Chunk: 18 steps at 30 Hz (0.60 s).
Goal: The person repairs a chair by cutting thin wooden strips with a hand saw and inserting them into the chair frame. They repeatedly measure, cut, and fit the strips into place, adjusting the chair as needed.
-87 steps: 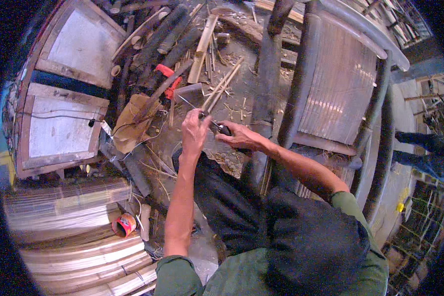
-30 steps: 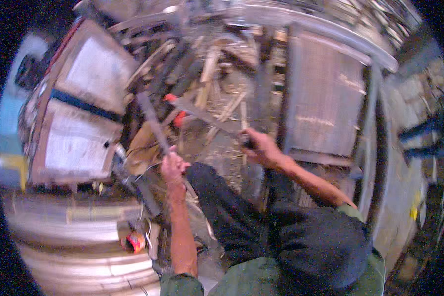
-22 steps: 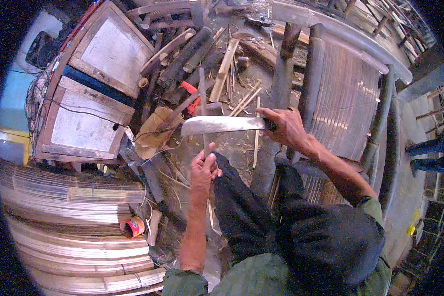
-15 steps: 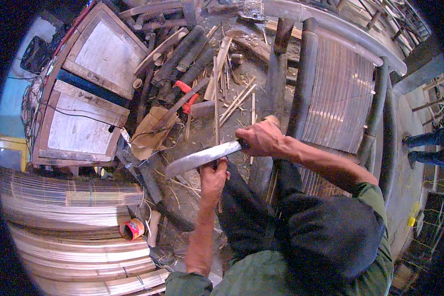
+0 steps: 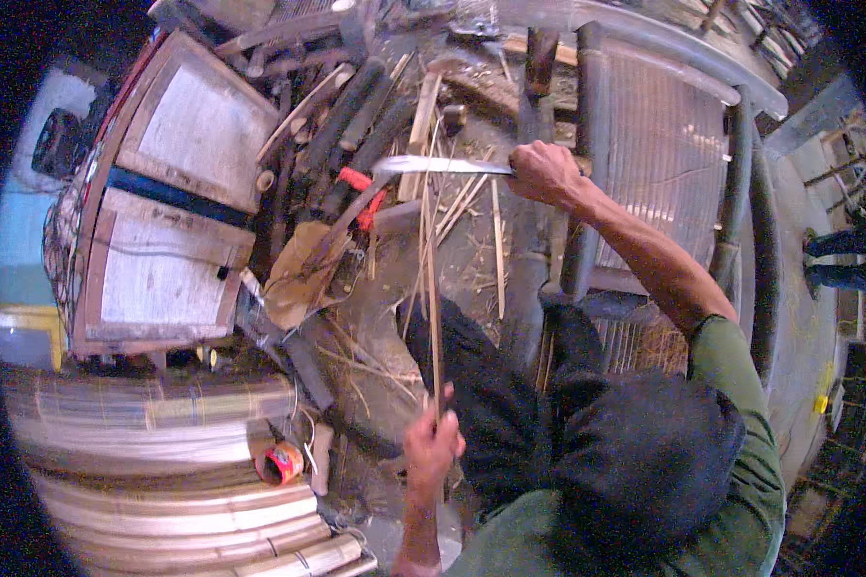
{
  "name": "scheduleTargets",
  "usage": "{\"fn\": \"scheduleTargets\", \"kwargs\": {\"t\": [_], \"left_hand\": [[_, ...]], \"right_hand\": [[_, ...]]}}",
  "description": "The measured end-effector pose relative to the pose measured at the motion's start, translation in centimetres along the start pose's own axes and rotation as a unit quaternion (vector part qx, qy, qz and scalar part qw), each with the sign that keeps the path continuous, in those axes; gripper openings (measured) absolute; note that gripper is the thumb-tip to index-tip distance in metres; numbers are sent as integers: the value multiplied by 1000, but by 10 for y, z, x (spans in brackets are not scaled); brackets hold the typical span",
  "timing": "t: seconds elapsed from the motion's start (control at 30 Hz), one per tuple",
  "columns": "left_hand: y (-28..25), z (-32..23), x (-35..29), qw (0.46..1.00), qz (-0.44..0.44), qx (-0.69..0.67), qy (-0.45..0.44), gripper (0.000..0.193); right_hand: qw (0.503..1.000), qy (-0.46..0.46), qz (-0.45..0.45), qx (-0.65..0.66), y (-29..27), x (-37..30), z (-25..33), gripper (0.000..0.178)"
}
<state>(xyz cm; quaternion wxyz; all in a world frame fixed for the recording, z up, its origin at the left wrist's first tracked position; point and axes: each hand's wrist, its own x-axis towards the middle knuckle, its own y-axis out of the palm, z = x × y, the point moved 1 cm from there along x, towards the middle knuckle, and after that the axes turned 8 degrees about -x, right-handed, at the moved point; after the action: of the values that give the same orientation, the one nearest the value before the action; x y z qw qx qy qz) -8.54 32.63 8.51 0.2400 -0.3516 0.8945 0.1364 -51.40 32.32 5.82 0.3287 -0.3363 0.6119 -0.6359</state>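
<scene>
My right hand (image 5: 546, 175) is closed around the handle of a machete (image 5: 443, 166), held out in front with its broad, pale blade pointing left. In my left hand (image 5: 433, 445), nearer my body, is a long, thin bamboo strip (image 5: 436, 327). The strip runs away from me, and its far part lies close to the blade among other slivers, so I cannot tell whether they touch. A handsaw with a red handle (image 5: 364, 197) lies on the scrap left of the strip.
Bamboo poles (image 5: 356, 115) and loose slivers (image 5: 498, 250) lie ahead. A slatted bamboo bench (image 5: 659, 173) stands at right. Bundled bamboo slats (image 5: 164, 510) fill the lower left, with a red can (image 5: 281, 464) on them. Framed white panels (image 5: 168, 260) stand left. Another person's legs (image 5: 852, 260) show far right.
My right hand and the machete have moved forward, away from my body. My left hand has drawn back toward me, away from the blade, and the strip now shows plainly.
</scene>
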Motion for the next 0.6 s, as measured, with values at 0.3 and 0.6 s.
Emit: {"fn": "scheduleTargets", "kwargs": {"t": [0.3,0.6], "left_hand": [[-19,-12,72,977,-54,-194,73,26],[-18,-48,68,969,-14,-227,95,26]], "right_hand": [[985,-133,53,93,-12,-56,116,12],[987,-137,72,32,30,-41,114,16]]}}
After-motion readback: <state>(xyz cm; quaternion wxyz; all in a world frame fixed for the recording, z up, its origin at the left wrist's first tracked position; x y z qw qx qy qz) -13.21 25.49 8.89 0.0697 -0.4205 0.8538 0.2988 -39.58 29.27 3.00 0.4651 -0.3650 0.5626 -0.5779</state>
